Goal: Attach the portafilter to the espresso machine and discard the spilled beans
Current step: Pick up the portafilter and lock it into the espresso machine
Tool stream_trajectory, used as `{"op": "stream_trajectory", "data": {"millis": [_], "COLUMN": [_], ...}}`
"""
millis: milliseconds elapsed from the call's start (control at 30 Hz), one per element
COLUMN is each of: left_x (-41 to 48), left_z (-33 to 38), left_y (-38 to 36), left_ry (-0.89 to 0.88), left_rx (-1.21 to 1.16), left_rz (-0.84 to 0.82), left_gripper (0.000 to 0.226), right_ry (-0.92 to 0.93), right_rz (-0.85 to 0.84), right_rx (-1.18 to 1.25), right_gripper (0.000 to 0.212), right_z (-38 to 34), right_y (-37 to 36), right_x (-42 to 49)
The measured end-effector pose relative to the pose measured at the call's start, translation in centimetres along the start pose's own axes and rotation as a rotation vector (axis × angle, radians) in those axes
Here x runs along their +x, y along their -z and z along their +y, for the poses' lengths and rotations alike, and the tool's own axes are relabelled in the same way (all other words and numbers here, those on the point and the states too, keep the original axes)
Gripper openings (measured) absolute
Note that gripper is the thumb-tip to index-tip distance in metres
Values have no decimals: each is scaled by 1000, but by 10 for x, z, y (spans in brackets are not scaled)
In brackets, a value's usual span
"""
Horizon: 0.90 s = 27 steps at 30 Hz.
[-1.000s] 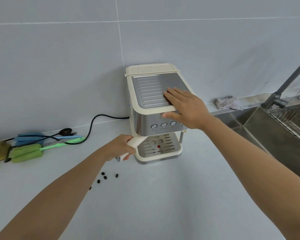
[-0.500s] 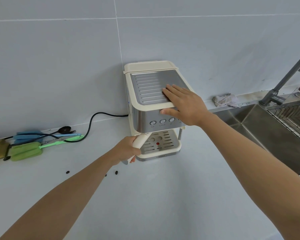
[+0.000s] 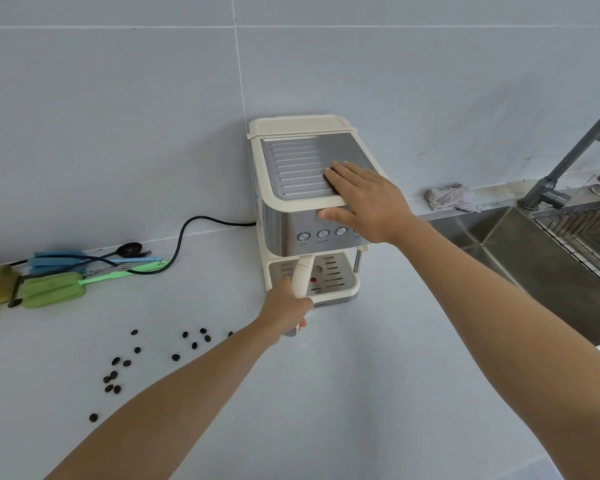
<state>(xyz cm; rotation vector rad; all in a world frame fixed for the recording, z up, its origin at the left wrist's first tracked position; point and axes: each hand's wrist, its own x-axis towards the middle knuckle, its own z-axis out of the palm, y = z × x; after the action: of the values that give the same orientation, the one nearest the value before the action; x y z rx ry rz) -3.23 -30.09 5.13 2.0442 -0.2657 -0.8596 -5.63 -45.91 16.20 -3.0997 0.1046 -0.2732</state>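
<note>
A cream and steel espresso machine (image 3: pixel 291 216) stands on the white counter against the tiled wall. My right hand (image 3: pixel 364 199) lies flat on its top front edge, fingers spread, thumb on the steel front above the buttons. My left hand (image 3: pixel 286 308) grips the cream handle of the portafilter (image 3: pixel 302 275), which points out toward me from under the machine's head; the basket end is hidden under the machine. Several dark spilled beans (image 3: pixel 118 370) lie scattered on the counter to the left of my left forearm.
A black power cord (image 3: pixel 184 233) runs left from the machine. Green and blue brushes (image 3: pixel 52 289) and a black spoon (image 3: pixel 129 249) lie at the back left. A steel sink (image 3: pixel 520 247) with a tap (image 3: pixel 565 164) is at right, a crumpled cloth (image 3: pixel 451 199) behind it.
My left hand has swung the portafilter handle from the machine's left side toward the front centre. My right hand stays pressed on the machine's top.
</note>
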Motion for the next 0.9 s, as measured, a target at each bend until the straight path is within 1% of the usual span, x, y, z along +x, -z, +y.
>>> {"op": "stream_trajectory", "data": {"millis": [133,267,367,467,667,900], "left_x": [-4,-6,-5,-4,-3,-5], "left_z": [5,7,7,9,10,10], "left_y": [-14,-24,-30,-34,-45,-46], "left_ry": [17,26,36,47,63,38], "left_rx": [-47,-61,-54,-38,-48,20], "left_rz": [58,116,149,170,210,224], "left_gripper": [23,19,27,35,34,36], "right_ry": [6,12,17,18,17,21], "right_rz": [10,7,-3,-8,-9,-18], "right_rx": [-8,-17,-34,-38,-41,-56], "right_gripper": [67,66,66,66,66,67], "right_z": [0,0,0,0,1,1], "right_y": [0,0,0,-1,-2,-3], "right_x": [-1,-1,-1,0,1,1]}}
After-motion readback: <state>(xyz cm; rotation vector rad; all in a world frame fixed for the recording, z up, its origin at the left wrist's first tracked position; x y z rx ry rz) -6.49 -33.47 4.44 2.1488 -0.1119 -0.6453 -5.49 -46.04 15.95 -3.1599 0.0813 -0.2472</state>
